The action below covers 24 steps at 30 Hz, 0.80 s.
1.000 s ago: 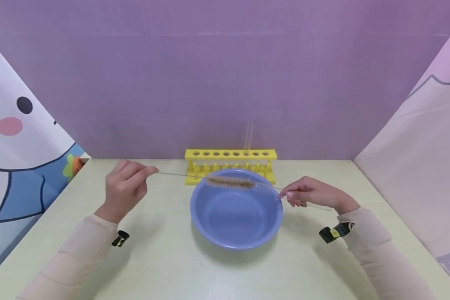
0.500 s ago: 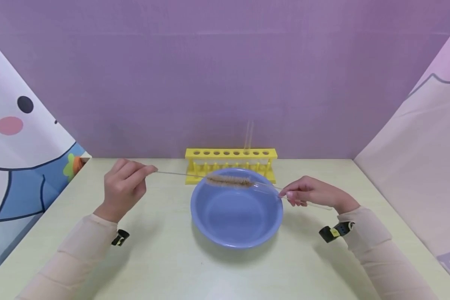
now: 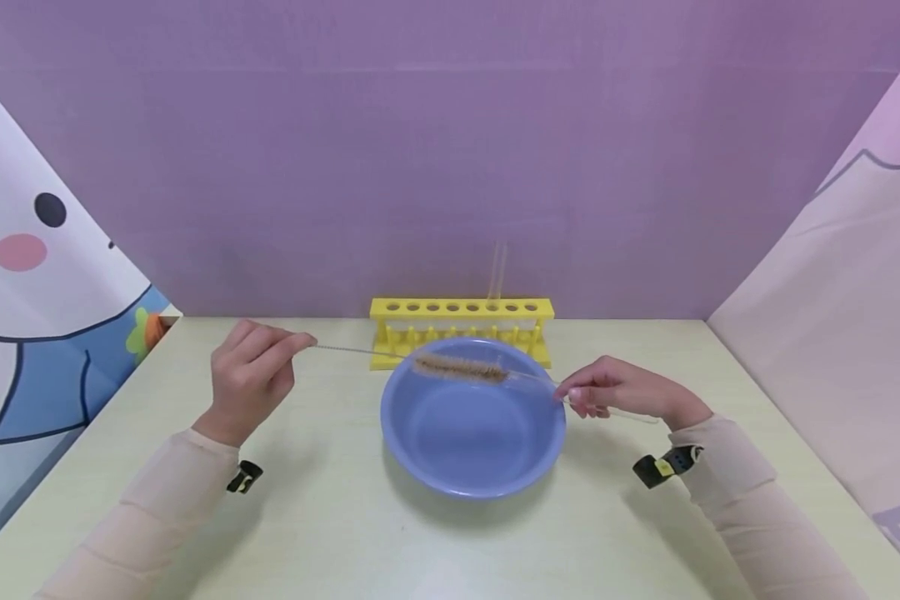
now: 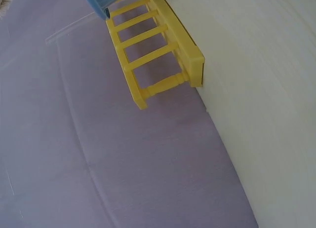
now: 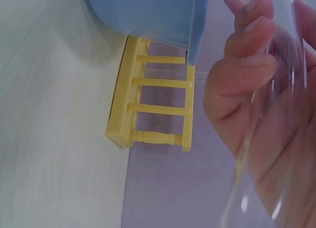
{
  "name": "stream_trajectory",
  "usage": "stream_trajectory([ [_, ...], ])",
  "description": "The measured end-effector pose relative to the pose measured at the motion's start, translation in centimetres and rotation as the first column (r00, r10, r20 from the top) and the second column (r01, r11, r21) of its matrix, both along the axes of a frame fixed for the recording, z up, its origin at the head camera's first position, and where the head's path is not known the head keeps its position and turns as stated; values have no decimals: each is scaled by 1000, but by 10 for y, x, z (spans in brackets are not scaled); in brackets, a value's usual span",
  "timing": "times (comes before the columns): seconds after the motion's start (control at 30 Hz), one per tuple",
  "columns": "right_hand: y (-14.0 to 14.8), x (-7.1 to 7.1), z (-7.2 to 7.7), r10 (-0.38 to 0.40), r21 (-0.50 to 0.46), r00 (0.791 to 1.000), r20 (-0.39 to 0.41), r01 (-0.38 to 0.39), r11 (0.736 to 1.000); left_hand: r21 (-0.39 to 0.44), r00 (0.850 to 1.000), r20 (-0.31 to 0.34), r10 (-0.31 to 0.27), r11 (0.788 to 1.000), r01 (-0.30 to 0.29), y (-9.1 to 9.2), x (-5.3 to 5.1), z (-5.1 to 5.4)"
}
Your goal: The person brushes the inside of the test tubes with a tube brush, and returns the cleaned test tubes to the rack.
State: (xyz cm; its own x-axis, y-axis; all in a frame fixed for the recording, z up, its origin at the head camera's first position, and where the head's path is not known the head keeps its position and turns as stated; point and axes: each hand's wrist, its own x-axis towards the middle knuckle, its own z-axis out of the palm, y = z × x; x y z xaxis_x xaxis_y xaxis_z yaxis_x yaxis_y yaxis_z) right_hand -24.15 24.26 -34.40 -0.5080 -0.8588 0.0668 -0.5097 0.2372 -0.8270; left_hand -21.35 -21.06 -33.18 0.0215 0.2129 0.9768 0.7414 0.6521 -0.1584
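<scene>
Left panel: white and blue cartoon print (image 3: 52, 275), along the left edge of the table (image 3: 330, 525).
Left strap: black band (image 3: 244, 477), worn at the left wrist.
Left hand: thumb and fingers (image 3: 251, 375) pinch the left end of the wire stem; position above the table, left of the basin (image 3: 472, 433).
Brush: brown bristle head (image 3: 461, 367), roughly horizontal, above the far part of the basin; right end at the left end of the held tube (image 5: 279, 114). Insertion into the tube cannot be told.
Basin: blue, round, upright on the table, just near of the rack.
Rack: yellow, row of holes (image 3: 461, 316), stands at the far edge against the purple backdrop (image 3: 420, 167).
Racked tube: clear (image 3: 498, 275), upright in a hole right of centre.
Held tube: clear, tilted, right end lower; extends from above the basin to beyond its right rim.
Right hand: fingers and thumb (image 3: 618, 393) grip the held tube beside the right rim.
Right strap: black and yellow band (image 3: 667, 467), worn at the right wrist.
Right panel: pale print (image 3: 862, 333), along the right table edge.
</scene>
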Motion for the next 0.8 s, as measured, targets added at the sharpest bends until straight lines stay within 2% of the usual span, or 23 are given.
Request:
stream_trajectory([
  [0.43, 0, -1, -1, 62, -56, 997, 41, -60, 997, 19, 999, 31, -33, 999, 32, 3, -4, -8],
  [0.6, 0, 0, 0, 47, -53, 997, 56, -44, 998, 15, 999, 9, -47, 999, 47, 7, -4, -7],
  [0.8, -5, -2, 2, 110, -76, 991, 71, -104, 992, -18, 997, -32, -73, 997, 72, 13, -3, -5],
])
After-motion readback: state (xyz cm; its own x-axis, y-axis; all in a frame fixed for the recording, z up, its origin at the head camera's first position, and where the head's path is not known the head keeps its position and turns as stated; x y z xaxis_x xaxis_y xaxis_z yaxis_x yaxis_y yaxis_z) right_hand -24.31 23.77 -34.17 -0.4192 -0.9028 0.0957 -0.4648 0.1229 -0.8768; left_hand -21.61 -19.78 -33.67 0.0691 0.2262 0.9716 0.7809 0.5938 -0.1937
